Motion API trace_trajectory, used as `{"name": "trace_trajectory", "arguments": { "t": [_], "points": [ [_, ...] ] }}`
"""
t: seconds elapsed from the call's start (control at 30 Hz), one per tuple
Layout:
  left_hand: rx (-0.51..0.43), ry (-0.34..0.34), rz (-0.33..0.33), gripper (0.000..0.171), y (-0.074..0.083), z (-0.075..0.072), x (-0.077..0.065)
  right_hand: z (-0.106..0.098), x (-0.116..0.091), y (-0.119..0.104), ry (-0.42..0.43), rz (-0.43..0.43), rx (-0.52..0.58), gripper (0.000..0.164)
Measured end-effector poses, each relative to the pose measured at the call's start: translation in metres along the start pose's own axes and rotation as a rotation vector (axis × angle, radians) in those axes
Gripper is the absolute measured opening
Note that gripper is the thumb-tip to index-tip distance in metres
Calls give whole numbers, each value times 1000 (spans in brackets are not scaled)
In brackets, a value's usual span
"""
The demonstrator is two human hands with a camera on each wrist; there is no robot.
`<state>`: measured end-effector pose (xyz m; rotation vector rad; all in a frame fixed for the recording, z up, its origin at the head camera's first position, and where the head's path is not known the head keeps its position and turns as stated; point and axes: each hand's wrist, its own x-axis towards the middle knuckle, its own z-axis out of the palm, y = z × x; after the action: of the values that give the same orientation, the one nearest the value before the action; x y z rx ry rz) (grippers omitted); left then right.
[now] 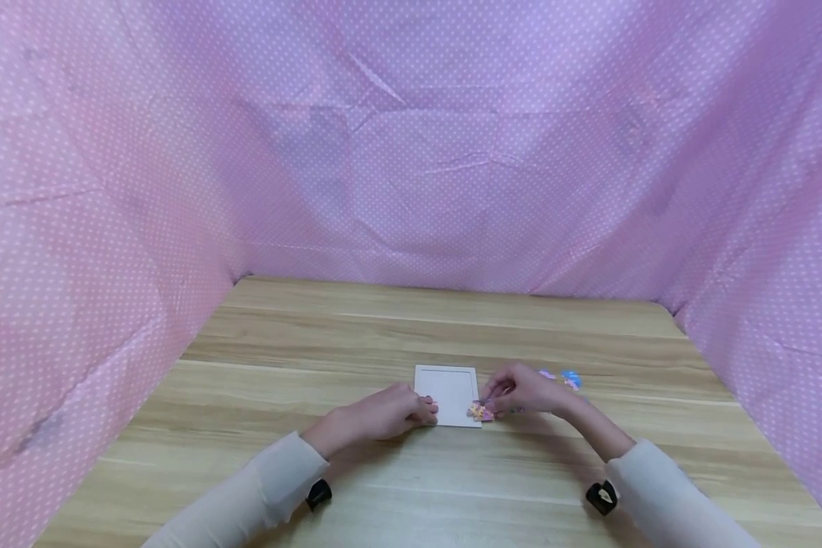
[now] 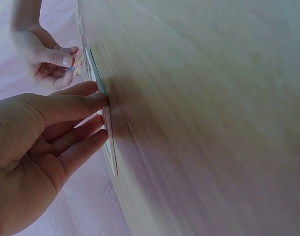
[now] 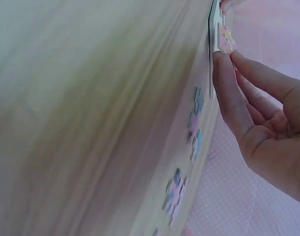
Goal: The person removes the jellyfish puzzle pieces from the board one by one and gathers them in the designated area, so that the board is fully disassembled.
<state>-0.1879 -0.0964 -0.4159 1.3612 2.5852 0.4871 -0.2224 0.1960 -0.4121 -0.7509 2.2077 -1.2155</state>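
A white square puzzle tray (image 1: 450, 387) with a raised rim lies on the table between the hands. My left hand (image 1: 390, 411) is at its left side; in the left wrist view the fingertips (image 2: 101, 132) and thumb rest on the tray's edge. At the tray's right side, my right hand (image 1: 520, 390) pinches a yellow and pink jigsaw piece (image 1: 481, 412) between thumb and fingers. The right wrist view shows this piece (image 3: 226, 39) just beyond the fingertips, over the tray's border.
Several loose jigsaw pieces (image 1: 571, 379) in blue and pink lie on the wooden table (image 1: 356, 320) right of the tray, partly behind the right hand. In the right wrist view they form a row (image 3: 175, 193). Pink dotted cloth (image 1: 411, 175) encloses the table's back and sides.
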Motion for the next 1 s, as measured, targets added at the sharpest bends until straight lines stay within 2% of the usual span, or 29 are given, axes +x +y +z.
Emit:
{"name": "trace_trajectory", "arguments": {
  "t": [0.13, 0.37, 0.63, 0.77, 1.0],
  "points": [
    [-7, -4, -2, 23, -1, 0, -1, -6, -10, 4, -7, 0, -7, 16],
    [21, 13, 36, 23, -2, 1, 0, -18, -35, 16, -13, 29, 4, 18],
    [-9, 6, 10, 23, -3, 1, 0, -32, -62, 28, -42, 51, 7, 15],
    [-6, 3, 12, 23, -3, 0, 0, -37, -71, 30, -28, 82, 28, 17],
    [-4, -7, 1, 22, -3, -1, 1, -41, -82, 34, 8, 104, -6, 16]
  ]
}}
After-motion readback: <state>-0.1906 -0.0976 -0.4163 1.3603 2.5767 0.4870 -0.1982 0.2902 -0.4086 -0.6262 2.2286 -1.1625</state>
